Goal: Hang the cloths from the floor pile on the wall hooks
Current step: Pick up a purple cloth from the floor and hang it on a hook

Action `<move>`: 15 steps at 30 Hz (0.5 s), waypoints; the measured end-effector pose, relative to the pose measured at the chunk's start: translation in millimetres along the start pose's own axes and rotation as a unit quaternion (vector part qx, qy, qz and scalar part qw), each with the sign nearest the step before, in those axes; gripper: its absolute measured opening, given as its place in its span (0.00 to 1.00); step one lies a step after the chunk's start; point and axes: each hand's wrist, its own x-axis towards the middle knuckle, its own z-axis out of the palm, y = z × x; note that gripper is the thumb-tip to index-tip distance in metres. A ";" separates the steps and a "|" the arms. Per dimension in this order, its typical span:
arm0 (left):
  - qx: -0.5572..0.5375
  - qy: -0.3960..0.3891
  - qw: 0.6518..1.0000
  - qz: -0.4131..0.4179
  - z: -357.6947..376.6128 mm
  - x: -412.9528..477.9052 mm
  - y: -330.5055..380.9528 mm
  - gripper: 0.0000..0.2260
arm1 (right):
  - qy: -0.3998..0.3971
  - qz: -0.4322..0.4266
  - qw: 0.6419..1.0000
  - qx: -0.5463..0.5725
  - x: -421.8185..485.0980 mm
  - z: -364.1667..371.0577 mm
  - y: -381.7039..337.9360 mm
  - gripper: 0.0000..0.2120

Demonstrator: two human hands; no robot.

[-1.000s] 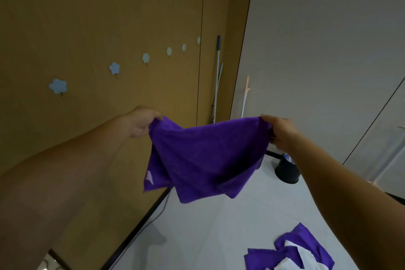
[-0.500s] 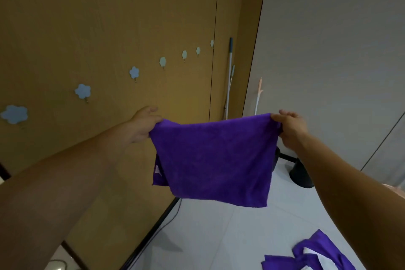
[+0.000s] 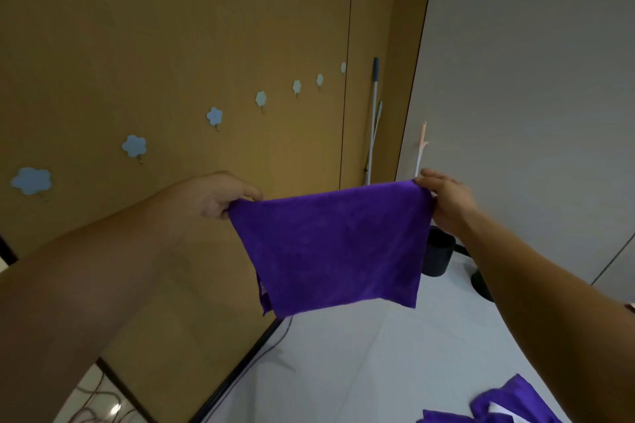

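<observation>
Purple cloth (image 3: 336, 247) is shown spread in the air in front of the brown wall panel (image 3: 171, 27), its top edge drawn taut between two hands. The upper left corner is pinched by the left hand (image 3: 220, 196), whose fingers are curled onto the fabric. The upper right corner is gripped by the right hand (image 3: 443, 203), whose fingertips are largely hidden behind the hem. A second layer is glimpsed behind the lower left corner, but its shape cannot be made out.

Pale blue flower-shaped hooks (image 3: 134, 146) are fixed in a rising row along the panel. The pegs under the farther ones are too small to be resolved.

The floor pile (image 3: 498, 405) lies on the white floor (image 3: 360, 371) beside the right forearm and is cut off by the bottom edge. Only purple folds and a white patch can be told.

A mop handle (image 3: 374, 113) leans near the panel's far edge, its foot concealed by the cloth. A black bin (image 3: 438, 254) is partly covered by the cloth's right edge. Tangled cables (image 3: 92, 412) are dimly seen at the bottom left.
</observation>
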 end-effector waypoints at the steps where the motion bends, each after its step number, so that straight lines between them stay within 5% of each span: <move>1: 0.007 -0.003 1.000 -0.003 1.5 -2.4 1.2 0.09 | -0.014 0.015 1.000 0.001 1.2 -0.6 -0.3 0.19; 10: 0.028 0.029 0.999 -0.012 -4.0 -22.2 -1.0 0.07 | -0.099 0.029 0.995 -0.003 14.1 -3.0 0.0 0.11; 15: 0.073 0.021 0.997 0.017 -3.7 -34.7 -1.2 0.06 | -0.079 -0.026 0.995 -0.058 19.1 2.9 3.0 0.12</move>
